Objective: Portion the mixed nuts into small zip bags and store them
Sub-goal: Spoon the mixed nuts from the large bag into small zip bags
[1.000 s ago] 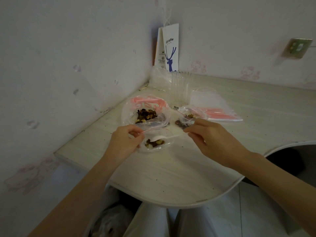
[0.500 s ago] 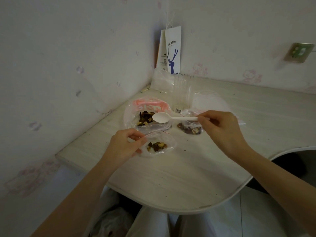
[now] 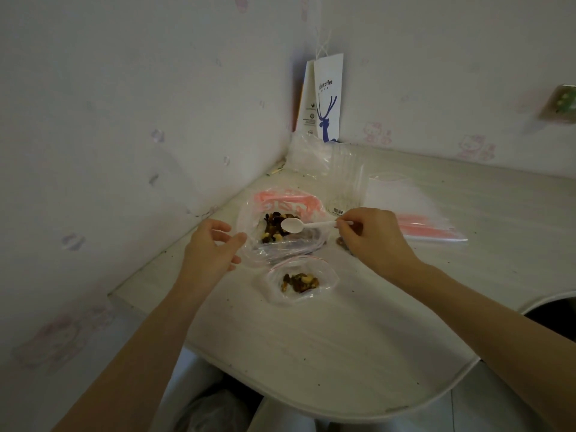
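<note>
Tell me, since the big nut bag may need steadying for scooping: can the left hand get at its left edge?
Probably yes. The left hand is open right beside the big nut bag, with nothing between them; the right hand holds the spoon farther in, over the nuts.

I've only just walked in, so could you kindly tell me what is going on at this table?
A person is portioning mixed nuts. The right hand pinches a white spoon by its handle, its bowl empty over the nuts in the large open bag. The left hand hovers open at that bag's left edge, holding nothing. A small zip bag, partly filled, lies loose on the table nearer the person.
</note>
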